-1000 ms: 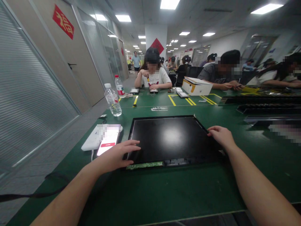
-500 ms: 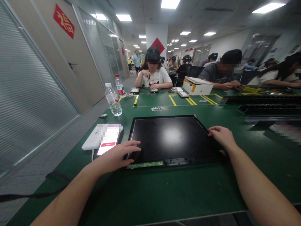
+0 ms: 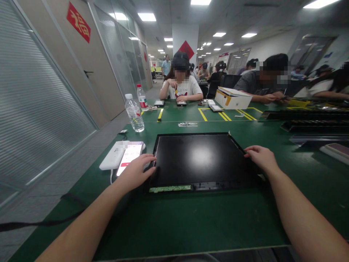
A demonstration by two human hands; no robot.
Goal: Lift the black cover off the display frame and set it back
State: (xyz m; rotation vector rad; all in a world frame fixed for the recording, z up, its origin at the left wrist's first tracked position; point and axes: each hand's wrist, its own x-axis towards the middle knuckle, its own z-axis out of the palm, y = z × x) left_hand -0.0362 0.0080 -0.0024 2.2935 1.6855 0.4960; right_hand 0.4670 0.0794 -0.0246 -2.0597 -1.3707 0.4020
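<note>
A black display panel (image 3: 199, 158) in a dark frame lies flat on the green table (image 3: 174, 222), screen side up. Along its near edge runs a green circuit strip (image 3: 170, 189). My left hand (image 3: 137, 169) is at the panel's left edge, fingertips on the frame and fingers apart from the thumb. At the right edge, my right hand (image 3: 262, 159) has its fingers curled against the frame, thumb and fingertips close together. The undersides of the fingers are hidden.
A lit phone (image 3: 129, 158) lies beside a white power bank (image 3: 111, 156) at left. Behind them stand two water bottles (image 3: 135, 114) (image 3: 142, 98). A white box (image 3: 233, 99) sits farther back, near people. Long black strips (image 3: 313, 126) lie at right.
My left hand has drawn back from over the screen to the panel's left edge. My right hand stays at the right edge. The view has shifted slightly.
</note>
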